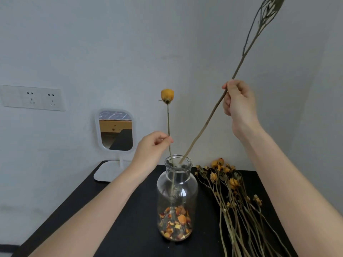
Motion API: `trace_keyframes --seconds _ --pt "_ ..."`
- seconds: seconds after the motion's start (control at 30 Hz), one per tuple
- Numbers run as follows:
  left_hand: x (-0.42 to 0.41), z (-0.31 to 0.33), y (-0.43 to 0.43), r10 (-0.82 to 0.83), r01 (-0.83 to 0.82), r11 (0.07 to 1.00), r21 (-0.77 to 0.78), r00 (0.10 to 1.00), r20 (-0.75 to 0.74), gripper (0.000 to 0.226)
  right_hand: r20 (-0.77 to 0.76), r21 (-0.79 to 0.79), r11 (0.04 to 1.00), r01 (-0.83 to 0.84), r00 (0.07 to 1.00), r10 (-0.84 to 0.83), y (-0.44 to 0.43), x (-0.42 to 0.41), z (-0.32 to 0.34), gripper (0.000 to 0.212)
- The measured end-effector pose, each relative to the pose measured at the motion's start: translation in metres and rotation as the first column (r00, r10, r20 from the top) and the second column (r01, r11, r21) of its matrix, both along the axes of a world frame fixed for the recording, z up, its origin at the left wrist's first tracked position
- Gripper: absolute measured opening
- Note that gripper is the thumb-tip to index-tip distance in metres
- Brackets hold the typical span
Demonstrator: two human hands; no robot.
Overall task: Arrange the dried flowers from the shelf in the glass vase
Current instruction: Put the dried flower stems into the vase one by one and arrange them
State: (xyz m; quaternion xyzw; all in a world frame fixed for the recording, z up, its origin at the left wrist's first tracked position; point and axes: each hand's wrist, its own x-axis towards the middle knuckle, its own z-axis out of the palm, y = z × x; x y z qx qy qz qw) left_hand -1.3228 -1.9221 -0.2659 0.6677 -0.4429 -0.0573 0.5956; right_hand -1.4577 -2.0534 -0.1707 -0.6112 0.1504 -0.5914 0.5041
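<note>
A clear glass vase point(177, 190) stands on the black table, with dried orange petals lying in its bottom. My left hand point(154, 147) pinches the stem of a yellow dried flower point(167, 95) just above the vase's neck; the stem's lower end is inside the glass. My right hand point(239, 104) grips a long bare-stemmed dried sprig point(207, 119), which slants up to the top right, its lower tip at the vase's mouth. A bundle of dried yellow flowers point(233, 197) lies on the table to the right of the vase.
A small white-framed mirror point(116, 129) on a stand sits at the table's point(118, 216) back left corner, near my left forearm. A double wall socket point(32, 98) is on the left wall. White walls close in behind and to the right.
</note>
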Motion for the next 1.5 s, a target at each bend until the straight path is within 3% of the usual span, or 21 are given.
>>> trace_keyframes --seconds 0.23,0.4,0.5,0.57,0.7,0.8,0.97,1.23,1.5 --pt "-0.001 -0.024 0.007 -0.037 0.043 0.988 0.149 0.998 -0.045 0.011 -0.214 -0.08 0.996 -0.049 0.976 0.031 0.009 0.003 -0.034 0.028" --pt "-0.001 -0.025 0.014 -0.058 0.063 0.989 0.137 0.997 -0.045 0.011 -0.286 -0.084 0.994 -0.063 0.958 0.036 0.011 0.002 -0.048 0.026" --pt "-0.002 -0.03 0.021 -0.06 0.075 0.991 0.11 0.989 -0.135 0.01 -0.317 -0.081 0.994 -0.076 0.947 0.046 0.013 0.003 -0.053 0.024" --pt "-0.002 -0.036 0.026 -0.101 0.125 0.988 0.091 0.968 -0.23 0.02 -0.336 -0.086 0.992 -0.095 0.94 0.061 0.015 0.004 -0.057 0.023" --pt "0.002 -0.055 0.032 -0.281 0.334 0.927 0.169 0.919 -0.276 0.069 -0.382 -0.094 0.985 -0.143 0.919 0.097 0.023 0.007 -0.062 0.021" --pt "-0.001 -0.064 0.025 -0.327 0.388 0.889 0.244 0.91 -0.256 0.069 -0.421 -0.092 0.979 -0.184 0.898 0.129 0.031 0.009 -0.067 0.02" --pt "-0.008 -0.065 0.01 -0.253 0.303 0.932 0.198 0.937 -0.243 0.048 -0.529 -0.092 0.975 -0.203 0.839 0.125 0.037 0.012 -0.078 0.019" --pt "-0.028 -0.067 0.001 -0.074 0.094 0.991 0.095 0.977 -0.202 0.048 -0.676 -0.108 0.98 -0.167 0.735 0.051 0.028 0.011 -0.092 0.014" --pt "-0.042 -0.069 -0.005 0.058 -0.047 0.996 0.07 0.986 -0.155 0.056 -0.637 -0.076 0.987 -0.142 0.768 0.061 0.024 0.016 -0.09 0.013"
